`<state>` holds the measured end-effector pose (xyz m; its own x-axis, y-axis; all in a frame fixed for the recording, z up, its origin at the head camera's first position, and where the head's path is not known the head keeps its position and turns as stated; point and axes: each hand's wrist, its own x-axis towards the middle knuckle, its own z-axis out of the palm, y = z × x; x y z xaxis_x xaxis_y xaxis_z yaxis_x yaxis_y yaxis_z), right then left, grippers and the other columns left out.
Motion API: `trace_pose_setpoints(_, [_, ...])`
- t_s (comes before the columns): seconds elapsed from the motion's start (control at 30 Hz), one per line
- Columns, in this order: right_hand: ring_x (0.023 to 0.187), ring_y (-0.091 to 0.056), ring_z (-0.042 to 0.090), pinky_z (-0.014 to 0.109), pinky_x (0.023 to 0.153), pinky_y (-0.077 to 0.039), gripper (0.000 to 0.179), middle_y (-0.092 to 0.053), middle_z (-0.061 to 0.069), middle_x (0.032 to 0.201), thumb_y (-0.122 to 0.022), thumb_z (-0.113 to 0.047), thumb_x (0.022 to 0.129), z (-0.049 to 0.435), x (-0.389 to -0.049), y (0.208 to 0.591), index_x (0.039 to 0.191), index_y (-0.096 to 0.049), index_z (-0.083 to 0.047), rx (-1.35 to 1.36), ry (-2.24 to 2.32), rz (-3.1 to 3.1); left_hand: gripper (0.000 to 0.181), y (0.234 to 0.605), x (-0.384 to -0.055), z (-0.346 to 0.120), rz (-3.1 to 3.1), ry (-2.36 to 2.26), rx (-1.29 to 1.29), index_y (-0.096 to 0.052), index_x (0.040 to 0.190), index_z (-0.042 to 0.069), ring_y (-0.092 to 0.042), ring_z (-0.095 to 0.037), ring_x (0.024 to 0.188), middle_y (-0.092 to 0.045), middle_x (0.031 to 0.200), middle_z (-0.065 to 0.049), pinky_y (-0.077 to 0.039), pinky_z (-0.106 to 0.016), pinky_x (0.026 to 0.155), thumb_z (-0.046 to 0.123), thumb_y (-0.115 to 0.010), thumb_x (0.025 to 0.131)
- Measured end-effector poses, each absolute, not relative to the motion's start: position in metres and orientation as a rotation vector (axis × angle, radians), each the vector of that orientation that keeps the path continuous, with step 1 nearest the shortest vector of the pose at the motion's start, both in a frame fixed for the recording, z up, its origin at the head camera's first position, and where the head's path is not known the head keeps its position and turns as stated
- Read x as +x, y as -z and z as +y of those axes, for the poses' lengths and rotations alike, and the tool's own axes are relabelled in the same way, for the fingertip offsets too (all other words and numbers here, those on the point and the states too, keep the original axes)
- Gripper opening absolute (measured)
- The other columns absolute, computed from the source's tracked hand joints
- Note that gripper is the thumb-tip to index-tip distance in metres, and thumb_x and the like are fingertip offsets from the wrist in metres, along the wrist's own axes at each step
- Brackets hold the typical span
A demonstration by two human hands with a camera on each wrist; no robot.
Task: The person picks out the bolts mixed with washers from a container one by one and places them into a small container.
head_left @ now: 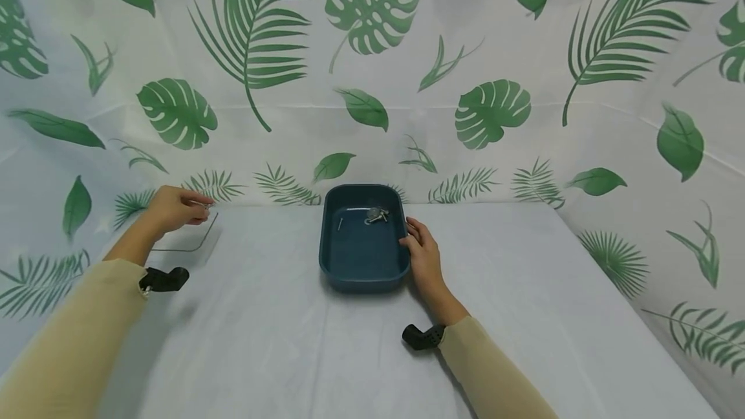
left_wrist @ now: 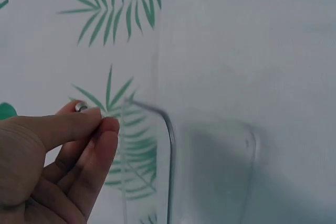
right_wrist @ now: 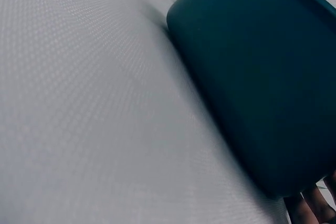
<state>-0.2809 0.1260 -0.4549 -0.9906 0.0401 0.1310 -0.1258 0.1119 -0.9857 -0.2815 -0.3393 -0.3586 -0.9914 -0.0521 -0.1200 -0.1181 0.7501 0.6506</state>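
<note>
A dark teal tray (head_left: pixel 362 257) with rounded corners sits in the middle of the table. Inside it lie several small silver metal pieces (head_left: pixel 377 215), bolt-like in shape, and a thin one (head_left: pixel 340 224) by itself to the left. My right hand (head_left: pixel 427 260) grips the tray's right side, thumb at the rim; its fingers show past the tray's lower corner in the right wrist view. My left hand (head_left: pixel 177 209) pinches a small shiny metal piece (left_wrist: pixel 80 106), mostly hidden by the fingers. Beside and below that hand stands a clear box (left_wrist: pixel 170 156), its rim showing as a dark line.
White cloth covers the table (head_left: pixel 262 341), and a leaf-printed curtain (head_left: pixel 407 70) hangs close behind the tray. Black wrist devices (head_left: pixel 167 279) are strapped at both sleeve ends.
</note>
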Motion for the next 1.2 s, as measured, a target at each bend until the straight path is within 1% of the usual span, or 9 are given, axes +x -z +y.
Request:
trace_pose_setpoints(0.07, [0.133, -0.046, 0.025, 0.043, 0.110, -0.035, 0.052, -0.052, 0.015, 0.140, -0.051, -0.006, 0.088, 0.126, -0.277, 0.448, 0.140, -0.045, -0.006, 0.083, -2.032, -2.246, 0.039, 0.359, -0.280, -0.344, 2.870, -1.026, -0.121, -0.060, 0.124, -0.003, -0.070, -0.016, 0.084, -0.067, 0.111, -0.023, -0.057, -0.032, 0.075, 0.019, -0.063, 0.092])
trace_pose_setpoints(0.13, [0.133, -0.046, 0.025, 0.044, 0.110, -0.035, 0.052, -0.052, 0.015, 0.140, -0.051, -0.006, 0.088, 0.126, -0.277, 0.449, 0.140, -0.045, -0.005, 0.090, -2.031, -2.245, 0.041, 0.362, -0.278, -0.350, 2.872, -0.984, -0.109, -0.060, 0.125, -0.003, -0.070, -0.022, 0.087, -0.067, 0.112, -0.023, -0.057, -0.037, 0.078, 0.021, -0.062, 0.092])
trace_pose_setpoints(0.27, [0.133, -0.046, 0.026, 0.046, 0.110, -0.035, 0.053, -0.051, 0.015, 0.140, -0.050, -0.007, 0.088, 0.125, -0.279, 0.452, 0.141, -0.043, -0.005, 0.105, -2.006, -2.253, 0.044, 0.373, -0.279, -0.361, 2.827, -0.972, -0.170, -0.059, 0.127, -0.002, -0.069, -0.029, 0.095, -0.069, 0.108, -0.018, -0.054, -0.046, 0.087, 0.023, -0.065, 0.091])
trace_pose_setpoints(0.37, [0.133, -0.047, 0.024, 0.046, 0.110, -0.035, 0.053, -0.052, 0.013, 0.140, -0.050, -0.009, 0.088, 0.124, -0.281, 0.456, 0.141, -0.044, -0.006, 0.100, -1.994, -2.257, 0.044, 0.383, -0.283, -0.365, 2.785, -1.017, -0.236, -0.059, 0.126, -0.003, -0.070, -0.025, 0.091, -0.071, 0.104, -0.012, -0.055, -0.043, 0.085, 0.020, -0.066, 0.089])
trace_pose_setpoints(0.5, [0.132, -0.047, 0.023, 0.044, 0.110, -0.036, 0.053, -0.053, 0.012, 0.139, -0.050, -0.009, 0.088, 0.123, -0.281, 0.456, 0.141, -0.045, -0.007, 0.101, -1.998, -2.257, 0.043, 0.392, -0.287, -0.368, 2.737, -1.075, -0.293, -0.059, 0.125, -0.006, -0.071, -0.017, 0.083, -0.071, 0.101, -0.012, -0.058, -0.038, 0.080, 0.016, -0.066, 0.088])
trace_pose_setpoints(0.73, [0.132, -0.047, 0.024, 0.044, 0.110, -0.036, 0.051, -0.053, 0.013, 0.139, -0.050, -0.007, 0.088, 0.125, -0.281, 0.456, 0.140, -0.046, -0.007, 0.086, -1.991, -2.252, 0.040, 0.402, -0.292, -0.369, 2.732, -1.039, -0.264, -0.063, 0.119, -0.007, -0.068, -0.010, 0.075, -0.072, 0.093, -0.007, -0.058, -0.032, 0.071, 0.014, -0.069, 0.086])
trace_pose_setpoints(0.83, [0.133, -0.047, 0.026, 0.045, 0.110, -0.035, 0.052, -0.052, 0.015, 0.141, -0.049, -0.005, 0.089, 0.126, -0.280, 0.455, 0.141, -0.045, -0.006, 0.092, -2.016, -2.235, 0.038, 0.407, -0.294, -0.367, 2.753, -0.975, -0.230, -0.065, 0.117, -0.006, -0.067, -0.011, 0.074, -0.072, 0.093, -0.009, -0.057, -0.030, 0.068, 0.014, -0.068, 0.085])
trace_pose_setpoints(1.03, [0.133, -0.047, 0.028, 0.046, 0.110, -0.035, 0.053, -0.051, 0.017, 0.141, -0.050, -0.004, 0.088, 0.126, -0.282, 0.455, 0.141, -0.044, -0.005, 0.100, -2.033, -2.218, 0.036, 0.413, -0.296, -0.360, 2.807, -0.832, -0.210, -0.064, 0.119, -0.004, -0.065, -0.018, 0.080, -0.066, 0.106, -0.023, -0.054, -0.031, 0.068, 0.016, -0.061, 0.088])
trace_pose_setpoints(1.2, [0.132, -0.048, 0.027, 0.046, 0.109, -0.036, 0.054, -0.052, 0.015, 0.140, -0.050, -0.006, 0.087, 0.126, -0.281, 0.455, 0.141, -0.044, -0.005, 0.090, -2.016, -2.232, 0.038, 0.413, -0.297, -0.361, 2.773, -0.828, -0.212, -0.062, 0.120, -0.005, -0.065, -0.017, 0.079, -0.064, 0.111, -0.025, -0.056, -0.031, 0.069, 0.016, -0.059, 0.089])
